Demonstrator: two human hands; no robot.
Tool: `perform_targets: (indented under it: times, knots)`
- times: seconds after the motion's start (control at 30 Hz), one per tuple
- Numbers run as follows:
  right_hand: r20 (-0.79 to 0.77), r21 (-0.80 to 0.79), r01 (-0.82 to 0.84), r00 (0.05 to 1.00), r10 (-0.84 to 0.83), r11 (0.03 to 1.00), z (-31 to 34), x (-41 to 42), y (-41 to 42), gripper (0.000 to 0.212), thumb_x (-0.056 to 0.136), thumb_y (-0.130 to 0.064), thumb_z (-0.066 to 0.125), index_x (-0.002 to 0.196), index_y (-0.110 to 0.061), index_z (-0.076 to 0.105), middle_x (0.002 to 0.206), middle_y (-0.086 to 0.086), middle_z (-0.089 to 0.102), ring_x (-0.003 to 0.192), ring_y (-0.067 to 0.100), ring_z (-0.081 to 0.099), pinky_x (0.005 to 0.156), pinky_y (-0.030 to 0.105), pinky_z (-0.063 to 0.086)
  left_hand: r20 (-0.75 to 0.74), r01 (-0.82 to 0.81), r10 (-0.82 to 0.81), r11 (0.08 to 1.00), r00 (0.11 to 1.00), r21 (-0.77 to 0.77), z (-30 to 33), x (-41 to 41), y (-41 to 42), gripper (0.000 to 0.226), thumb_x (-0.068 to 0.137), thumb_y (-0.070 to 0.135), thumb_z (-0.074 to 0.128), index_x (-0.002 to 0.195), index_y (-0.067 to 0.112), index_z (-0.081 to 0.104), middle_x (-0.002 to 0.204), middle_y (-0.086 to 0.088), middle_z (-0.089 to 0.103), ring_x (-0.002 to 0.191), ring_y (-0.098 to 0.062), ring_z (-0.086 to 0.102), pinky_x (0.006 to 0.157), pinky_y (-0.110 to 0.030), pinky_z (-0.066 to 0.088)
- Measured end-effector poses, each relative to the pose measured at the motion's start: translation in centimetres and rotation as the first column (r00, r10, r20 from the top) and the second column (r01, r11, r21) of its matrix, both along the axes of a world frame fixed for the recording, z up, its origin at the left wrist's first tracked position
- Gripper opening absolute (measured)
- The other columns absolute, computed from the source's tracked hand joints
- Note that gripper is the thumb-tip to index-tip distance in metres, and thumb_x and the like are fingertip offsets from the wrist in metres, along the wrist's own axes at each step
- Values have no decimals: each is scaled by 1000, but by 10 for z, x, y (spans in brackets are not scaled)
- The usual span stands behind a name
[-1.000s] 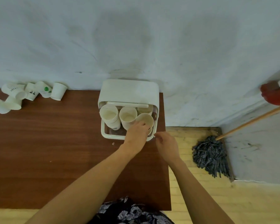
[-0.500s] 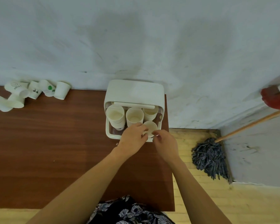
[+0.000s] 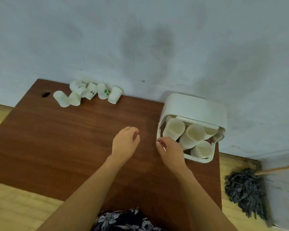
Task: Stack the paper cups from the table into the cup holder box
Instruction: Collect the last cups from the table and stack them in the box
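The white cup holder box (image 3: 196, 105) stands at the table's back right with its lid raised. Several paper cups sit inside it, among them a front cup (image 3: 203, 149) and a middle stack (image 3: 193, 135). Several loose paper cups (image 3: 88, 93) lie on their sides at the back left by the wall. My left hand (image 3: 125, 142) hovers over the bare table left of the box, fingers loosely curled and holding nothing. My right hand (image 3: 169, 150) rests at the box's front left corner, fingers bent, with nothing seen in it.
The brown wooden table (image 3: 57, 139) has a small dark hole (image 3: 45, 94) near its back left corner. A grey wall runs behind it. A dark mop head (image 3: 245, 189) with a wooden handle lies on the floor to the right.
My left hand has let go of the front cup and drawn back left out of the box. The view has swung left, so the loose cups sit nearer the middle.
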State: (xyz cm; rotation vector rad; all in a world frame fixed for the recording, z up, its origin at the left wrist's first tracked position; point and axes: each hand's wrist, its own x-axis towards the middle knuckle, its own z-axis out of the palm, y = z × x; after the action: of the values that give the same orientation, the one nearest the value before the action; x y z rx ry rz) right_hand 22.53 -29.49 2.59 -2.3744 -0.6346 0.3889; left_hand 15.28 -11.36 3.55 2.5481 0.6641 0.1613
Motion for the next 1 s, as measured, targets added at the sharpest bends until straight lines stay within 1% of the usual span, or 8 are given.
perform_targets:
  times: [0.07, 0.3, 0.43, 0.57, 0.7, 0.8, 0.9, 1.0]
  knots:
    - [4, -20, -9, 1000, 9, 1000, 0, -5, 39, 20, 96, -29, 58, 114, -25, 66, 107, -11, 65, 88, -1, 55, 77, 15, 42, 15, -30, 30, 999, 999, -18, 0, -9, 42, 13, 91, 25, 59, 102, 22, 64, 95, 8, 62, 86, -11, 59, 74, -29, 51]
    - [-31, -58, 22, 999, -24, 998, -7, -19, 174, 22, 95, -26, 60, 116, -22, 66, 111, -8, 66, 90, 0, 57, 79, 15, 42, -48, -57, 57, 998, 997, -9, -7, -29, 196, 16, 92, 27, 56, 105, 21, 63, 95, 6, 60, 86, -15, 58, 73, -29, 47]
    - [-58, -90, 27, 998, -32, 996, -10, -20, 234, 23, 95, -27, 59, 118, -23, 66, 113, -9, 65, 90, -1, 55, 79, 15, 41, -91, -120, 119, 993, 989, -6, -15, -32, 271, 19, 92, 26, 56, 109, 20, 62, 96, 6, 58, 87, -15, 56, 72, -29, 45]
    - [-81, -118, 27, 996, -36, 993, -15, -10, 280, 23, 95, -26, 59, 118, -23, 65, 114, -9, 65, 90, -1, 55, 81, 16, 43, -139, -217, 211, 976, 968, -27, -28, -26, 333, 29, 91, 25, 56, 119, 17, 58, 116, -4, 58, 102, -24, 55, 78, -37, 47]
    - [-118, -149, 35, 992, -52, 988, -23, 2, 317, 24, 94, -25, 60, 118, -23, 65, 114, -8, 65, 91, 1, 56, 80, 17, 42, -204, -314, 296, 947, 933, -65, -48, -13, 374, 45, 89, 24, 59, 132, 14, 50, 130, -9, 49, 113, -29, 48, 85, -42, 47]
    - [-144, -193, 34, 988, -62, 981, -34, 14, 340, 25, 95, -25, 60, 120, -24, 64, 116, -8, 64, 93, 1, 56, 81, 17, 42, -203, -359, 344, 932, 917, -40, -62, -1, 396, 49, 87, 24, 61, 133, 13, 46, 136, -11, 43, 116, -32, 44, 87, -44, 48]
    - [-169, -213, 70, 980, -108, 974, -44, 29, 362, 28, 95, -23, 60, 123, -24, 62, 120, -8, 62, 94, 0, 55, 82, 18, 43, -215, -385, 373, 923, 902, -15, -75, 12, 416, 55, 85, 23, 63, 135, 15, 42, 144, -12, 32, 124, -35, 37, 90, -49, 47]
    - [-164, -214, 119, 974, -156, 969, -57, 48, 382, 32, 95, -23, 60, 126, -24, 59, 125, -8, 58, 97, 2, 55, 86, 22, 46, -245, -423, 404, 906, 881, -29, -89, 23, 431, 66, 84, 22, 66, 141, 19, 34, 153, -12, 17, 135, -36, 23, 94, -53, 45]
